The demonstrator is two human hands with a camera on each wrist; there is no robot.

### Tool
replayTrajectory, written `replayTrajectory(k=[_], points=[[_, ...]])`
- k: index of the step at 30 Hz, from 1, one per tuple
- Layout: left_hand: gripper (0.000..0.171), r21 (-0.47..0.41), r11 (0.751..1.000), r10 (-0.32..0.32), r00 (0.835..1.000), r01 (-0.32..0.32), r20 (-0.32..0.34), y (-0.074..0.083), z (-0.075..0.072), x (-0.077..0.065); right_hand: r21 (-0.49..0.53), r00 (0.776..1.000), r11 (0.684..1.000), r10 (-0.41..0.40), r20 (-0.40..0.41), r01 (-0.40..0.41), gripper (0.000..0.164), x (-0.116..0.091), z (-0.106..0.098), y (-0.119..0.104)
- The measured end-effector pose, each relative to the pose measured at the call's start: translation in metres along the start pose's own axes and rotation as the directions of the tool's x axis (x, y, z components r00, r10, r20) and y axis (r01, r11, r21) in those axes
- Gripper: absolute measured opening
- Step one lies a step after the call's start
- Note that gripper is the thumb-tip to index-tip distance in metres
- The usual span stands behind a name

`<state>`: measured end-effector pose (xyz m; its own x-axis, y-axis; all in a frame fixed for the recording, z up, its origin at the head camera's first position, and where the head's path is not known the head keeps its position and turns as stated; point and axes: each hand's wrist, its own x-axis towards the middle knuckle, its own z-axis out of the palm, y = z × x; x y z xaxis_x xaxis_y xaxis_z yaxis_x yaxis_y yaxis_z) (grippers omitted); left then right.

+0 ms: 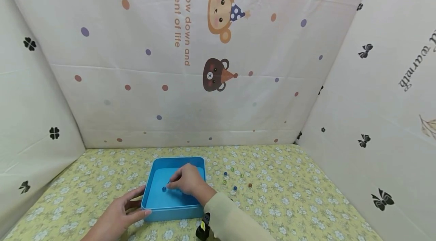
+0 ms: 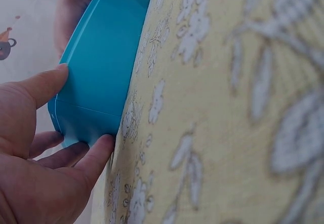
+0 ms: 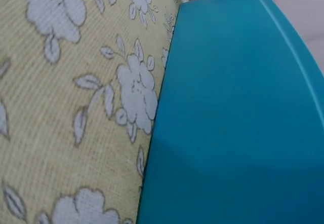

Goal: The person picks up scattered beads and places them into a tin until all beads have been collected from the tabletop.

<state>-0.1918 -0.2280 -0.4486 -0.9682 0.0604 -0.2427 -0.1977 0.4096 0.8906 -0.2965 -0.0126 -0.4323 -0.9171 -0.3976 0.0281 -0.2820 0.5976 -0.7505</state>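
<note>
A square blue plastic box (image 1: 175,212), without a lid, sits on the flowered cloth. My left hand (image 1: 119,210) grips its near left corner, thumb on the near wall and fingers along the left side. In the left wrist view the fingertips (image 2: 105,142) press low on the blue wall. My right hand (image 1: 189,180) reaches over the right side into the box, thumb and forefinger pinched together close over the floor. A small dark blue bead (image 1: 164,189) lies right beside these fingertips; I cannot tell how much of another bead is between them. The right wrist view shows only the box's outer wall (image 3: 228,107).
Right of the box, several small glass-like beads lie scattered: blue (image 1: 235,188), green (image 1: 242,175) and an orange-brown one (image 1: 250,185). A black item with a yellow mark (image 1: 203,227) is by the right sleeve (image 1: 235,218). Printed white cloth walls (image 1: 184,127) enclose the table.
</note>
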Motion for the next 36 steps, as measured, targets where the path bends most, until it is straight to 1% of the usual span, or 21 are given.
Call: replayTrajectory(k=[7, 14, 23, 30, 36], points=[[0.089, -0.012, 1.0, 0.005, 1.0, -0.004, 0.021, 0.0, -0.002, 0.001, -0.037, 1.0, 0.999, 0.014, -0.005, -0.014, 0.006, 0.0, 0.0, -0.002], [0.089, -0.013, 1.0, 0.003, 1.0, -0.003, 0.022, -0.001, -0.002, 0.002, -0.042, 1.0, 0.999, 0.021, -0.009, -0.021, 0.014, 0.001, -0.001, -0.002], [0.087, -0.006, 1.0, 0.009, 1.0, -0.009, 0.009, -0.001, -0.001, 0.002, -0.038, 1.0, 0.999, 0.027, -0.01, -0.027, 0.006, -0.001, -0.002, -0.005], [0.087, 0.0, 1.0, 0.023, 1.0, -0.023, 0.021, 0.0, -0.001, 0.001, -0.013, 1.0, 1.0, -0.005, -0.011, 0.005, 0.007, -0.003, -0.007, -0.003], [0.088, -0.014, 1.0, 0.015, 1.0, -0.015, 0.005, 0.0, 0.0, 0.001, 0.033, 0.998, 0.998, -0.062, -0.018, 0.062, 0.009, -0.003, -0.018, 0.001]])
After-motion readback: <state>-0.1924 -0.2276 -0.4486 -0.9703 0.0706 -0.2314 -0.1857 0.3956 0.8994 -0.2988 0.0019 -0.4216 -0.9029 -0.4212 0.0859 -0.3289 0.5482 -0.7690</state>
